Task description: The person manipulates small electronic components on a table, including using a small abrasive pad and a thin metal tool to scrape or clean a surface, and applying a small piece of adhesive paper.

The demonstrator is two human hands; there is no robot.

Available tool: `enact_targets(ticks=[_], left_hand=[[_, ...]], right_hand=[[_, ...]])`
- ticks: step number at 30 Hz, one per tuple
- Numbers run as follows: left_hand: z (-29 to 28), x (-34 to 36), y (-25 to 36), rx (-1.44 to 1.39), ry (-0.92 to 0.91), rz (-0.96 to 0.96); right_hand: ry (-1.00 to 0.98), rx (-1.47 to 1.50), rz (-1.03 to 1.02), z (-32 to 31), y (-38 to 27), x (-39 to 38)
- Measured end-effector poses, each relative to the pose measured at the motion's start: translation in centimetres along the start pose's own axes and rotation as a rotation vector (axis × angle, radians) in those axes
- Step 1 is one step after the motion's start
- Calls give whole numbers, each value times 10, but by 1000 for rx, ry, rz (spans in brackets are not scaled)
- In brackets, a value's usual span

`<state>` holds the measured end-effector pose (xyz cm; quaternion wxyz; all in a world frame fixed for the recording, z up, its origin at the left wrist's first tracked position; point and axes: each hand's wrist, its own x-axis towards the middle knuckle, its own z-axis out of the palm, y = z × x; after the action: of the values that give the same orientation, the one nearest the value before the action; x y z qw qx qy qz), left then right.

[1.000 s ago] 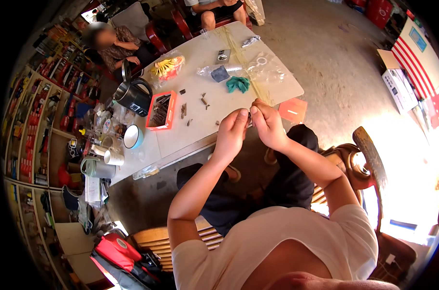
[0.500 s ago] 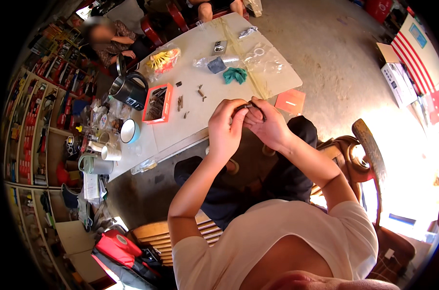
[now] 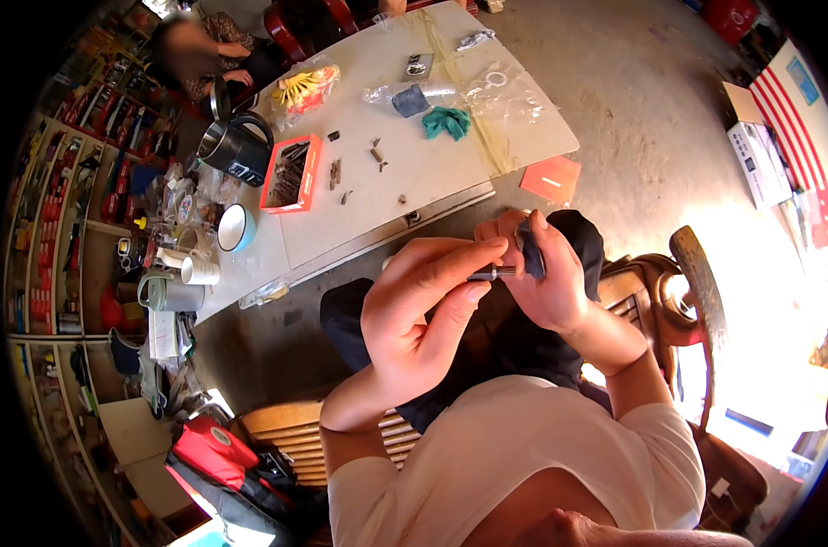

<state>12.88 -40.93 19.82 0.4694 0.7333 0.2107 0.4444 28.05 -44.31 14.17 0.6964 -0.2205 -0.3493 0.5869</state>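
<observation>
My left hand (image 3: 418, 314) pinches one end of a short dark metal rod (image 3: 496, 273) with a shiny band, held level between thumb and fingertips. The rod's other end meets my right hand (image 3: 552, 283). Closed in the right fingers is a dark, curved piece (image 3: 529, 252), its kind unclear; it sits beside the rod, and whether the two are joined is hidden. Both hands hover over my lap, in front of the table's near edge. On the table, a red open box (image 3: 311, 175) holds many dark slim parts, with several small brownish pieces (image 3: 377, 155) lying loose beside it.
The white table (image 3: 368, 210) also bears a black kettle (image 3: 236, 150), a blue-white bowl (image 3: 236, 228), a teal cloth (image 3: 447, 122) and plastic wrapping (image 3: 505, 96). A wooden chair arm (image 3: 701, 301) stands at my right. A person (image 3: 209, 55) sits at the far left.
Both hands have come down and closer to me, away from the table edge. The rod now shows between them, and the dark curved piece is in the right hand. My view has shifted slightly.
</observation>
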Motion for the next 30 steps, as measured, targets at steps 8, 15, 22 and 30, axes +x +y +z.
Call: enact_targets(ticks=[8,15,22,30], left_hand=[[4,0,-10,207,80,102],[5,2,-15,280,92,203],[6,4,-18,357,63,241],[9,4,-23,427,33,200]], right_hand=[[-79,-123,-188,-8,3,-1],[70,-42,-26,3,0,-6],[98,-23,130,-1,-1,-7],[116,-91,98,2,2,-4]])
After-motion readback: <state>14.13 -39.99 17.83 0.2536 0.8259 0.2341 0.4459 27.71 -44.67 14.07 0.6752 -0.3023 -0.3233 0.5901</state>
